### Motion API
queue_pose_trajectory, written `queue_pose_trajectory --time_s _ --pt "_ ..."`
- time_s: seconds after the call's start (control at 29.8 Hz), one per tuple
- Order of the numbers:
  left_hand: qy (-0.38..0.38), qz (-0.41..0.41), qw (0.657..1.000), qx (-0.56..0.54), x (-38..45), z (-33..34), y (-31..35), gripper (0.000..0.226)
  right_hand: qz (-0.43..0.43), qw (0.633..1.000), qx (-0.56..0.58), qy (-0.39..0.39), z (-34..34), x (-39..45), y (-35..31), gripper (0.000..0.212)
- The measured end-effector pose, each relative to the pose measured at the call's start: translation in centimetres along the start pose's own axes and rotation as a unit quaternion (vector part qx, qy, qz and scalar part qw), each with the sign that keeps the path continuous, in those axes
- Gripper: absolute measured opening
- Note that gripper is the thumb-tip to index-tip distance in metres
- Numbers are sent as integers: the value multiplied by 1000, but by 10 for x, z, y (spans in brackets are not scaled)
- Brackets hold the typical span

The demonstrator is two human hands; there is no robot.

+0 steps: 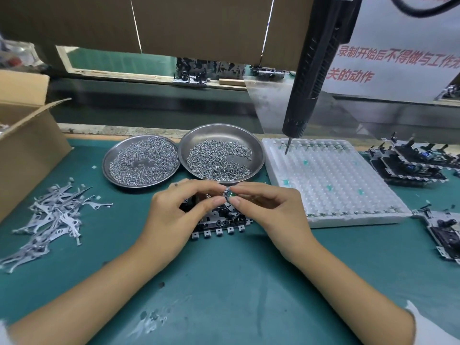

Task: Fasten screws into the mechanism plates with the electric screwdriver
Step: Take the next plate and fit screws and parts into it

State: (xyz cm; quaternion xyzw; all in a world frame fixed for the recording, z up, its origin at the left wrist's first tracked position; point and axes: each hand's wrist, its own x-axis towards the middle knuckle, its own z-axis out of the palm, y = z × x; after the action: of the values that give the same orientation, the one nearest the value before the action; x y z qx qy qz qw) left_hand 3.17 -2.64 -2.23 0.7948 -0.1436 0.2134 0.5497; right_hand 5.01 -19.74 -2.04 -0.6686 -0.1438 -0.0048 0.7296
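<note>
At centre of the bench: left hand [174, 215] and right hand [263, 210] meet fingertip to fingertip, both pinching a small part [227, 193] above the mechanism plate [219, 226]. Cannot tell whether it is a screw or a clip. Seat squarely over its hole before reaching for the electric screwdriver [313, 70], hanging free at 1 o'clock, bit down over the white tray [333, 180]. Keep the plate flat and steady; a tilted screw likely cross-threads.

Two steel dishes of screws at 12 o'clock: left dish [141, 161], right dish [221, 153]. Loose metal levers [54, 215] at 9 o'clock beside a cardboard box [27, 135]. More plates stacked [410, 163] at 3 o'clock. Green mat [224, 282] underfoot of everything; cardboard screen [199, 23] and a printed notice [398, 58] behind.
</note>
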Motion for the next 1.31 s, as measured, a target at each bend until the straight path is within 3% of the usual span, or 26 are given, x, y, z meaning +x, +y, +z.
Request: queue_pose_trajectory --time_s 0.84,1.11,1.31 --pt "-23 38 999 -6 1 -1 -4 15 -5 999 -6 -33 3 -2 -3 22" --pt "-12 32 999 17 2 -3 -2 30 -106 987 -101 -61 2 -1 0 23" --pt "-12 50 998 29 1 -3 -3 27 -159 973 -161 -41 1 0 2 18"
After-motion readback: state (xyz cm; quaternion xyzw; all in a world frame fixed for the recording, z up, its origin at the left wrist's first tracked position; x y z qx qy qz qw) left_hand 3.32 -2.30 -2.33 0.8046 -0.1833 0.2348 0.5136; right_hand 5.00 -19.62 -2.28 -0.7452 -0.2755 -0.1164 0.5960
